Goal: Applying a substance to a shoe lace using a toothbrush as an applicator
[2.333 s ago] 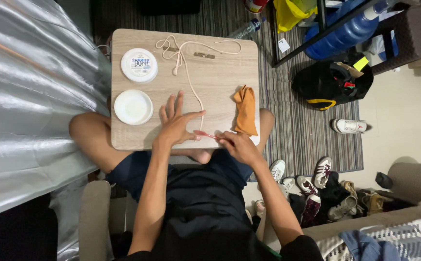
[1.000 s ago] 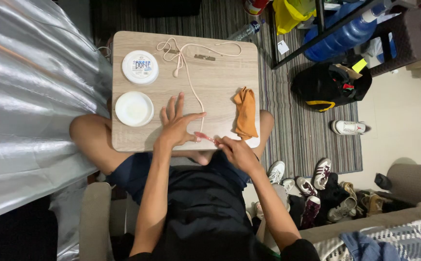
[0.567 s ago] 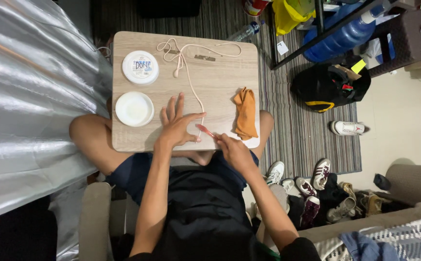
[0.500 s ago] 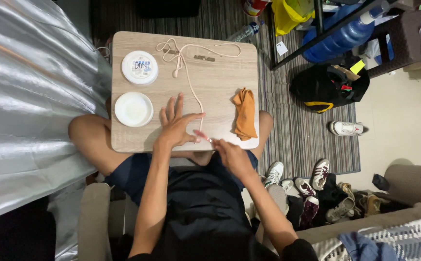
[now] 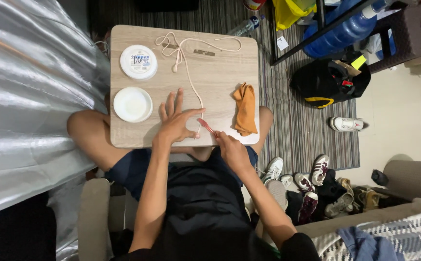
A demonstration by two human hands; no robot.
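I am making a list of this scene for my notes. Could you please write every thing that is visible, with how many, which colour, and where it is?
table: 1, light wood, centre, over the person's legs
round lid: 1, white, table's far left
round container: 1, white, nearer than the lid
cord: 1, cream, from far edge to the hands
cloth: 1, orange, table's right side
thin tool: 1, pink-red, near edge
water jug: 1, blue, floor, upper right
bag: 1, black, right of table
shoes: several, mixed colours, floor, lower right
left hand: 1, flat on table, fingers spread
right hand: 1, holds the thin tool
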